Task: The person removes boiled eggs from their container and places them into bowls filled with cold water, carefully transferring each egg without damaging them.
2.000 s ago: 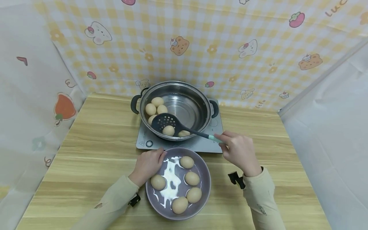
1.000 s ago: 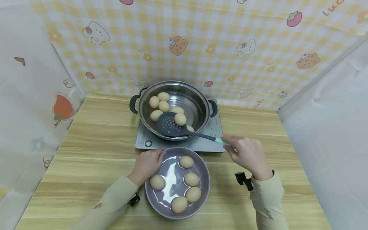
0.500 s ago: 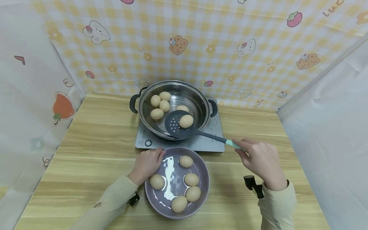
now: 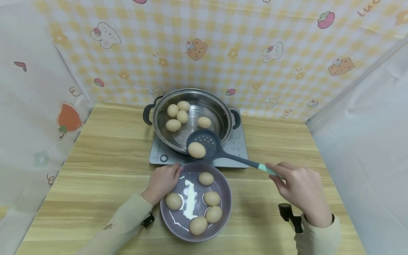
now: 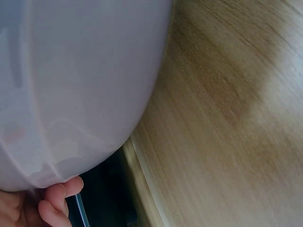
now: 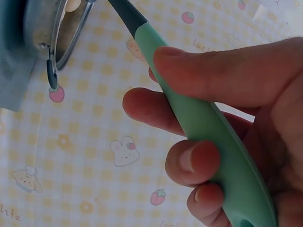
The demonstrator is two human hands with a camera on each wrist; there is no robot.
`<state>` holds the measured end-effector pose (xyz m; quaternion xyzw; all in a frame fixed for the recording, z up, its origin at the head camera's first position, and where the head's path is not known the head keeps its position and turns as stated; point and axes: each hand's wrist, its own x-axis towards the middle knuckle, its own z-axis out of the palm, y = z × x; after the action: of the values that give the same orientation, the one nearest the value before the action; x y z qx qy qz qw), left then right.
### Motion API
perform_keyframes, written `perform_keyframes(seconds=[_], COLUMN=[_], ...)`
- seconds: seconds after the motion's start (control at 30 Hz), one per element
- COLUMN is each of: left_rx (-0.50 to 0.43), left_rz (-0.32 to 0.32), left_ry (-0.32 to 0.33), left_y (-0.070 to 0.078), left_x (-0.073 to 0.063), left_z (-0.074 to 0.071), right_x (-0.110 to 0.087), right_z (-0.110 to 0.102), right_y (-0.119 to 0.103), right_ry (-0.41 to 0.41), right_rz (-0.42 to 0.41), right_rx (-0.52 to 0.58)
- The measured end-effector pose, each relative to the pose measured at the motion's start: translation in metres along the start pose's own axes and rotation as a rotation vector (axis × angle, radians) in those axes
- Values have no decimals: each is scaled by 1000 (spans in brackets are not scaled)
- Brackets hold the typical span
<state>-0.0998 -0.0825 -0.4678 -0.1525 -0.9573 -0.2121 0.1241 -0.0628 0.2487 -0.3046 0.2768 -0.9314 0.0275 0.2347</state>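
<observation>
My right hand [image 4: 302,189] grips the mint-green handle of a dark slotted skimmer [image 4: 207,141]; in the right wrist view its fingers wrap the handle [image 6: 203,118]. One egg [image 4: 196,150] lies in the skimmer's bowl, above the front rim of a steel pot [image 4: 220,102]. Several eggs [image 4: 182,116] sit inside the pot, mostly at its left. My left hand [image 4: 162,181] holds the upper left rim of a purple-grey plate [image 4: 227,216], fingers curled under its edge in the left wrist view. Several eggs [image 4: 212,198] rest in the plate.
The pot stands on a flat silver cooktop [image 4: 234,161] with black pot handles at either side. A wooden table [image 4: 95,170] carries everything. A checked yellow cloth [image 4: 236,39] hangs behind, with white sheets [image 4: 366,141] at the sides.
The skimmer has lifted an egg and moved right and toward me, from inside the pot to its front rim. Eggs in the pot have shifted. My left hand stays on the plate.
</observation>
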Motion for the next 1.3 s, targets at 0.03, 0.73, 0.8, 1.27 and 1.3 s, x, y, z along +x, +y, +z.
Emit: perform_keyframes(seconds=[0.03, 0.73, 0.8, 1.27, 1.3], left_rx=[1, -11, -10, 9, 8], left_rz=[-1, -2, -4, -5, -5], left_ry=[1, 3, -3, -18, -19], left_y=[0, -1, 0, 1, 1], left_x=[0, 1, 0, 1, 1], left_z=[0, 1, 1, -1, -1], right_x=[-1, -38, -40, -52, -52], right_z=[-1, 1, 3, 19, 20], right_y=[0, 0, -1, -5, -5], right_ry=[1, -46, -61, -148, -148], right_rz=[0, 38, 57, 148, 141], right_rx=[2, 205, 217, 237, 236])
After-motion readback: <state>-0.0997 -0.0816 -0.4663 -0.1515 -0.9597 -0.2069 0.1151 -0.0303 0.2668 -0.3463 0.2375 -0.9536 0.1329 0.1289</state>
